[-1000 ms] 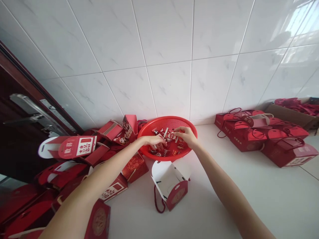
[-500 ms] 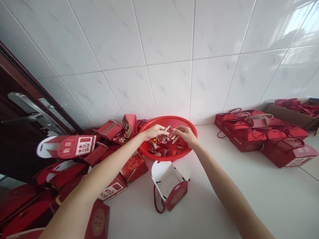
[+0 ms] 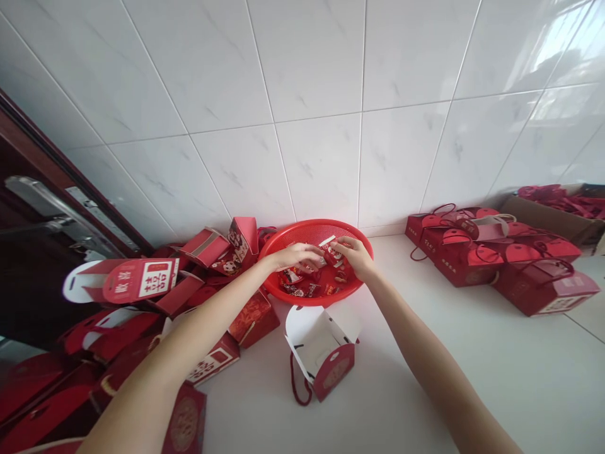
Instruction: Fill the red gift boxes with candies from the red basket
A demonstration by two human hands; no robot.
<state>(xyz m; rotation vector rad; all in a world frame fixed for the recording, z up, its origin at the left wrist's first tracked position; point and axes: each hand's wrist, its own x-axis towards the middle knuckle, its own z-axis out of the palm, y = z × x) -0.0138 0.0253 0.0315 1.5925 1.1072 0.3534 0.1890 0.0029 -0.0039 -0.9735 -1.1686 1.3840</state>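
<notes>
Both hands are over a red plastic basket (image 3: 366, 284) with wrapped sweets (image 3: 312, 290) lying in its bottom. My right hand (image 3: 355, 255), at the basket's right side, pinches a red-and-white wrapped packet (image 3: 332, 254) between thumb and fingers. From the left, my left hand (image 3: 297, 257) reaches over the sweets with its fingers loosely stretched, and nothing shows in it. Just in front of the basket stands a red gift box (image 3: 338, 372), its top open and its white inside bare. A dark red cord handle (image 3: 297, 391) hangs at its left side.
A heap of red gift boxes (image 3: 155, 280) fills the left, beside a dark door (image 3: 28, 265) with a metal handle. More closed red boxes (image 3: 467, 271) stand at the right, near a cardboard carton (image 3: 548, 214) of red items. A tiled wall (image 3: 316, 157) rises behind the basket.
My left hand has let go of the packet, its fingers now lowered and stretched over the sweets. The packet has shifted slightly right, still in my right hand. The gift box has not moved.
</notes>
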